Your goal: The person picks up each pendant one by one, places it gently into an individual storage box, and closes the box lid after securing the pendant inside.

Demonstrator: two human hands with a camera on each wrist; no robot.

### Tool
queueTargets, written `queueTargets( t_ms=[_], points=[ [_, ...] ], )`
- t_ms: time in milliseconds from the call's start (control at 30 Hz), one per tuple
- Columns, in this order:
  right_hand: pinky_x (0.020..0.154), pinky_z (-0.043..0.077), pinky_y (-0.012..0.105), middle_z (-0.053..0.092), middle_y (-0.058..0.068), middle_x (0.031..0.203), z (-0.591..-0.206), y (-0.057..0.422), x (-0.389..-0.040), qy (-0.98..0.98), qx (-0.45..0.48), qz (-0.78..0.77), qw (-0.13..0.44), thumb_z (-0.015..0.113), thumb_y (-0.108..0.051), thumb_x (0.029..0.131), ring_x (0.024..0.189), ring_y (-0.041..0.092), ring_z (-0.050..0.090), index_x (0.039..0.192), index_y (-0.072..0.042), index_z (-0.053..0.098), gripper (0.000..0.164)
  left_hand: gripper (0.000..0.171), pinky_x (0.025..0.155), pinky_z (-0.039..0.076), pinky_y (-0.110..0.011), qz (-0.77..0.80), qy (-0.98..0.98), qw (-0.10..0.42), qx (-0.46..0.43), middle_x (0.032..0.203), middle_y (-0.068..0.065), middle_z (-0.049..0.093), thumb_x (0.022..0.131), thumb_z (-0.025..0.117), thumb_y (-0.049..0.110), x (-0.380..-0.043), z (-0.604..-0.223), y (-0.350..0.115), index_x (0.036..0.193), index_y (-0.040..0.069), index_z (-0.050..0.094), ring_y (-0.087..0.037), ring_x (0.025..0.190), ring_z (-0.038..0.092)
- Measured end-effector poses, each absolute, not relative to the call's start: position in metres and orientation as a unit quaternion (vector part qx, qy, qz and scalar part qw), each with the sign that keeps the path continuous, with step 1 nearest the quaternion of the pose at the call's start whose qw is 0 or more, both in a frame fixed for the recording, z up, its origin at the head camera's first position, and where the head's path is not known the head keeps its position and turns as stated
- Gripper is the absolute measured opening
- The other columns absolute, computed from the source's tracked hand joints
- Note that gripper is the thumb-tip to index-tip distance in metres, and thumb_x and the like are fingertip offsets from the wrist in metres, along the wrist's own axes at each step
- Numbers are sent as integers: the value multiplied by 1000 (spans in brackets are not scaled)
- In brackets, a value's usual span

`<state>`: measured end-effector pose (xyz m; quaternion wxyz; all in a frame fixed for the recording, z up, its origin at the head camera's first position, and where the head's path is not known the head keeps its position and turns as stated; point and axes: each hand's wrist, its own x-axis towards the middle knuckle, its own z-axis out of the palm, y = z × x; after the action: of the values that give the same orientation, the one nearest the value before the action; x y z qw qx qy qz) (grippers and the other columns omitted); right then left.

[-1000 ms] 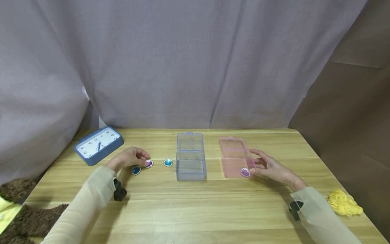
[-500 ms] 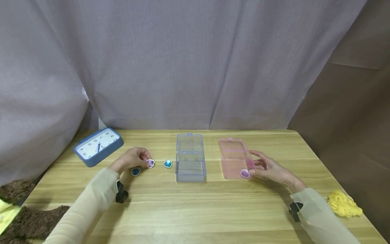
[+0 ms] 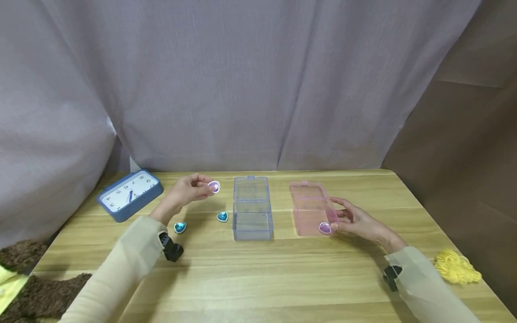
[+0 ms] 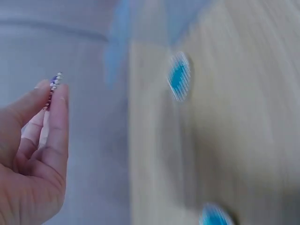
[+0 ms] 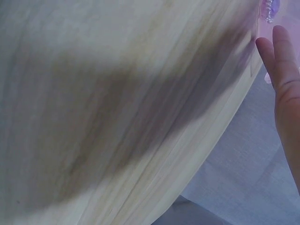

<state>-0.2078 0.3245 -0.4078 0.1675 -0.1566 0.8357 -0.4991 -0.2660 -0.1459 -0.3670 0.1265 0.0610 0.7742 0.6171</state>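
My left hand [image 3: 186,192] pinches a purple heart-shaped gem [image 3: 214,186] with a pale beaded rim, above the table. In the left wrist view the gem [image 4: 54,89] stands edge-on between thumb and fingertip. Two blue gems of the same kind lie on the wood: one blue gem [image 3: 180,227] below the left hand, another blue gem [image 3: 222,216] left of the clear bluish box [image 3: 252,234]. My right hand [image 3: 357,222] rests its fingers and thumb against the right side of the pink box [image 3: 305,216]. Inside that box, at its front right, lies a purple gem [image 3: 325,228]. Both lids are raised.
A blue clock [image 3: 130,194] lies at the back left of the wooden table [image 3: 258,278]. A bundle of yellow yarn [image 3: 456,267] sits near the right edge. Brown fuzzy material [image 3: 52,294] occupies the front left corner. A grey curtain [image 3: 242,89] hangs behind.
My left hand has lifted the purple gem off the table, moving up and to the right, away from the two blue gems. The right hand stays at the pink box.
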Motion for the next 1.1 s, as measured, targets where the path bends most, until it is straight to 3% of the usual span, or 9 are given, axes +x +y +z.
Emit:
queueTargets(
  t_ms=[333,600,733,867,1100],
  points=[
    [86,47,16,39,42,132,-407,326,-206,832,-170,-502,163,62,-7,89,121,52,43,147,2,11,78,31,68,57,-20,707,676,182,104,86,-2,64,87,64,2,-254,-335,-36,117,-5,56,-7,71,67],
    [87,48,16,38,41,133,-408,324,-207,823,-167,-516,170,63,-9,89,122,52,42,148,-1,10,80,32,68,56,-18,755,611,220,87,90,-8,65,87,63,-1,-243,-341,43,117,-6,56,-7,67,65],
    [87,49,19,37,41,134,-409,324,-208,817,-162,-523,179,63,-10,90,122,51,42,148,-2,9,80,32,77,57,-25,768,602,209,55,102,-16,68,84,65,-2,-240,-357,70,116,-3,60,-10,71,67],
    [86,50,21,37,41,134,-408,325,-207,814,-165,-528,178,62,-7,90,123,51,42,148,-1,9,79,29,88,54,-35,757,623,193,32,100,-16,70,82,68,-2,-238,-373,86,111,0,64,-16,78,70],
    [87,51,23,35,42,135,-409,324,-208,806,-165,-538,184,61,-6,90,122,50,42,148,-1,8,79,25,83,56,-32,740,643,195,3,96,-16,70,81,68,-5,-238,-388,104,106,-5,66,-19,81,70]
  ],
)
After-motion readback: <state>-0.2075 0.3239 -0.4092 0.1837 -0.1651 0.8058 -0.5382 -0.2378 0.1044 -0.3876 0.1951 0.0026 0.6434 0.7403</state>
